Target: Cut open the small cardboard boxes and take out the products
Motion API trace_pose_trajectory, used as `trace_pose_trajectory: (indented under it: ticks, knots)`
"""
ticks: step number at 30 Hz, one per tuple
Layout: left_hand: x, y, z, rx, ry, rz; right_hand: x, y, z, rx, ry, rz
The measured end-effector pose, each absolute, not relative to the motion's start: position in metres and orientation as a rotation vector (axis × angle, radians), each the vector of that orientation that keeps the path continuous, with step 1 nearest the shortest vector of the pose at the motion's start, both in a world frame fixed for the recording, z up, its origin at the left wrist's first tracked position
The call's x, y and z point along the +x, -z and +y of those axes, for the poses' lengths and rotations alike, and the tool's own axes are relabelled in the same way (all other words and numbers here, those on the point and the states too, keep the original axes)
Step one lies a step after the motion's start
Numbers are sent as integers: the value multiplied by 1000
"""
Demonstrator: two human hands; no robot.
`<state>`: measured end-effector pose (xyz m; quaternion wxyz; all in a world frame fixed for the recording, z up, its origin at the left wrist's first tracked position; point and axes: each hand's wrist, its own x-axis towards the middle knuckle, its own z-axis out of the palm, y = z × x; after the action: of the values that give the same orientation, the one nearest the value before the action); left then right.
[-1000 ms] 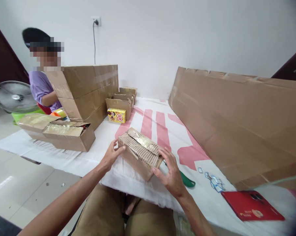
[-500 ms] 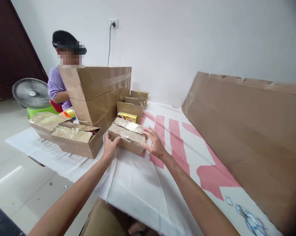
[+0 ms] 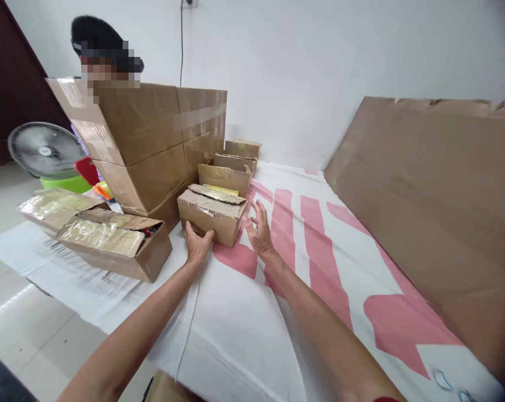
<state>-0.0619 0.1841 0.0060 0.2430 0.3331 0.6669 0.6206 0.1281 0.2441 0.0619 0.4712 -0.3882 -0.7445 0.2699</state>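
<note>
A small cardboard box [image 3: 208, 223] stands on the cloth-covered table, its top showing a corrugated strip and a raised flap. My left hand [image 3: 199, 245] rests against the front face of this box, thumb and fingers apart. Just off the box's right end is my right hand [image 3: 259, 231], fingers spread and holding nothing. Behind the flap, the yellow top of a pack [image 3: 221, 190] shows in part. Open cardboard boxes [image 3: 223, 177] stand in a row farther back.
Large taped cartons [image 3: 139, 123] are stacked at the left, with a person in a dark cap [image 3: 95, 36] behind them. Two taped boxes [image 3: 114, 240] lie at the near left. A fan [image 3: 45, 151] stands beyond. A big cardboard sheet [image 3: 428, 195] leans along the right.
The small box has moved away from me toward the open boxes, hiding more of the yellow pack. My right hand has come off its top to the right side; my left has slid along its front.
</note>
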Motion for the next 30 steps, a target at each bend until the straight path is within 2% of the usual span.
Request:
trace_pose_trajectory:
  ticks: [3, 10, 14, 16, 20, 25, 30]
  knots:
    - [-57, -5, 189, 933, -1671, 1855, 120, -44, 239, -925, -845, -1724]
    - [-52, -29, 192, 1052, -1558, 1884, 105, -42, 247, -943, -915, -1694]
    - [-49, -46, 125, 1300, -1493, 1759, 118, -49, 219, -991, -867, -1712]
    - [-49, -52, 77, 1631, -1433, 1611, 116, -54, 200, -987, -812, -1759]
    - [-63, -67, 0, 2049, -1481, 1595, 67, -80, 162, -784, -652, -2071]
    - [-103, -88, -44, 2065, -1697, 1874, -27, -125, 149, -741, -793, -2371]
    - [-141, -87, -79, 1897, -1644, 2154, -69, -138, 148, -789, -885, -2524]
